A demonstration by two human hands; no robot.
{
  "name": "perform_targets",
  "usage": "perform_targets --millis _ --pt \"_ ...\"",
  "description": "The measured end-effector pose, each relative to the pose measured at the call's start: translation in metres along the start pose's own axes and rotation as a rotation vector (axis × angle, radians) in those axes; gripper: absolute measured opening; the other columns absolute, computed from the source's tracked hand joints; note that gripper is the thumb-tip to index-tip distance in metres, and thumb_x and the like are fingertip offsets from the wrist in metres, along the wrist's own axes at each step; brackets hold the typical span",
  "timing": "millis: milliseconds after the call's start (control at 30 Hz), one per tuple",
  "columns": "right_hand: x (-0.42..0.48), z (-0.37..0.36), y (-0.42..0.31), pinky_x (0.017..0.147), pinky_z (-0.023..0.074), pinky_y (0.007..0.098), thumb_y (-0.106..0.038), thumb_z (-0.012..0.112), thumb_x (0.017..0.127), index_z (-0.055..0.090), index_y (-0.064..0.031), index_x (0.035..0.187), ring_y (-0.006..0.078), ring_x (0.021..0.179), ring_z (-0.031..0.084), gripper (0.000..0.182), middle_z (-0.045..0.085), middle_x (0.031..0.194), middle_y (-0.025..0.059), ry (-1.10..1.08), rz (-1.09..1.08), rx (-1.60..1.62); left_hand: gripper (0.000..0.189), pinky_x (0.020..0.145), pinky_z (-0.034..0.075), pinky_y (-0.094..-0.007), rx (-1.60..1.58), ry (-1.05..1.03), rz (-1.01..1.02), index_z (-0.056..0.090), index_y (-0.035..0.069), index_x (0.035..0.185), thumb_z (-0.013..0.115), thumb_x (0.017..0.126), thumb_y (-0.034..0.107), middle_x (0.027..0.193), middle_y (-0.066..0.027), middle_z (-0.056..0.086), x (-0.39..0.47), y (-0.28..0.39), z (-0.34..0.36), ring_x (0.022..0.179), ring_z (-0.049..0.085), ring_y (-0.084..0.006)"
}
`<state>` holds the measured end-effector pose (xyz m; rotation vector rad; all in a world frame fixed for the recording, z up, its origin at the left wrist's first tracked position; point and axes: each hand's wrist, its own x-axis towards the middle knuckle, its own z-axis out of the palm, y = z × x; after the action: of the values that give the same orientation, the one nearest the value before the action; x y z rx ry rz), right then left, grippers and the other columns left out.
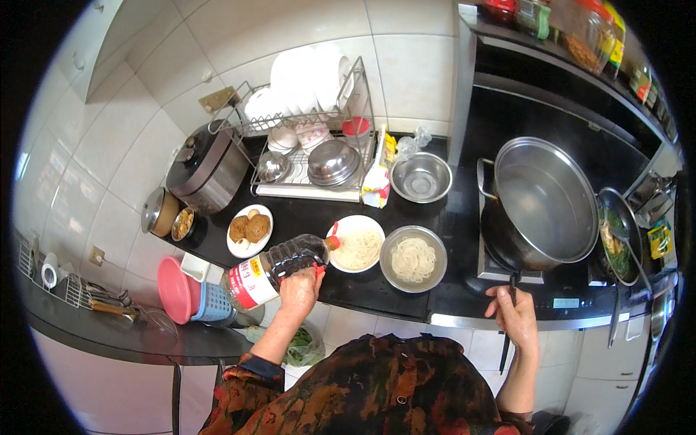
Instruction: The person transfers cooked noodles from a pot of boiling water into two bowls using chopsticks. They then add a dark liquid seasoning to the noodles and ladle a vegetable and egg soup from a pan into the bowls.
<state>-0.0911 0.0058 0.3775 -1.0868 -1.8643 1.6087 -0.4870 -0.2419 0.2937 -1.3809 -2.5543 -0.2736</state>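
My left hand [300, 291] grips the handle of a large plastic bottle of dark sauce [272, 269], tilted almost level, with its red-capped mouth over the near-left rim of a white bowl of noodles [356, 243]. Whether sauce is flowing cannot be told. Just right of that bowl stands a steel bowl of noodles [413, 259]. My right hand [513, 312] holds dark chopsticks [505, 348] upright at the counter's front edge, below the large steel pot [545, 201], which holds clear liquid on the stove.
A plate with brown food and eggs [250, 231] lies left of the bottle. Behind are a dish rack [310, 190], a pressure cooker [206, 166] and an empty steel bowl [421, 178]. A pan of greens [620, 239] sits far right, its handle [614, 321] jutting past the front edge.
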Motion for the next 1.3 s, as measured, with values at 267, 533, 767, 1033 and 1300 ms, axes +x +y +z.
perform_targets --millis 267,533,767,1033,1300 --pt "-0.003 -0.003 -0.001 0.04 0.0339 0.0214 -0.03 0.051 0.105 0.068 0.0024 0.098 0.0034 0.043 0.043 0.037 0.064 0.063 0.0008 0.002 0.024 0.015 0.026 0.06 0.055 -0.0443 0.02 -0.024 0.012 0.069 0.005 0.088 0.068 0.091 0.031 0.074 -0.0166 0.069 0.004 0.002 0.004 0.067 0.069 -0.0337" --pt "-0.003 0.0 -0.002 0.041 0.0338 0.0216 -0.027 0.052 0.105 0.068 0.0026 0.097 0.0035 0.044 0.042 0.035 0.063 0.063 0.0007 0.001 0.04 0.034 0.03 0.06 0.055 -0.0459 0.029 0.006 0.053 0.065 0.005 0.081 0.065 0.093 0.032 0.072 -0.0169 0.068 0.007 0.004 0.004 0.066 0.068 -0.0344" --pt "-0.005 -0.002 -0.002 0.04 0.0337 0.0215 -0.028 0.051 0.106 0.068 0.0028 0.097 0.0036 0.044 0.042 0.037 0.063 0.063 0.0007 0.009 0.021 0.004 0.031 0.059 0.055 -0.044 0.06 0.018 0.07 0.066 0.005 0.079 0.066 0.093 0.033 0.07 -0.0163 0.068 0.008 0.005 0.004 0.063 0.068 -0.0324" --pt "-0.009 -0.002 -0.003 0.04 0.0328 0.0216 -0.028 0.052 0.106 0.067 0.0038 0.097 0.0036 0.044 0.042 0.036 0.063 0.063 0.0015 0.002 0.02 0.034 0.03 0.058 0.055 -0.0435 0.08 0.041 0.093 0.065 0.005 0.077 0.066 0.092 0.031 0.068 -0.0157 0.067 0.009 0.004 0.008 0.062 0.068 -0.032" --pt "-0.013 -0.005 0.004 0.04 0.0328 0.022 -0.025 0.052 0.105 0.067 0.0041 0.097 0.0036 0.044 0.042 0.034 0.063 0.064 0.002 0.0 0.033 0.059 0.025 0.059 0.053 -0.0458 -0.081 0.083 0.017 0.066 0.005 0.08 0.069 0.091 0.027 0.073 -0.0175 0.067 0.005 0.024 -0.002 0.067 0.067 -0.0361"
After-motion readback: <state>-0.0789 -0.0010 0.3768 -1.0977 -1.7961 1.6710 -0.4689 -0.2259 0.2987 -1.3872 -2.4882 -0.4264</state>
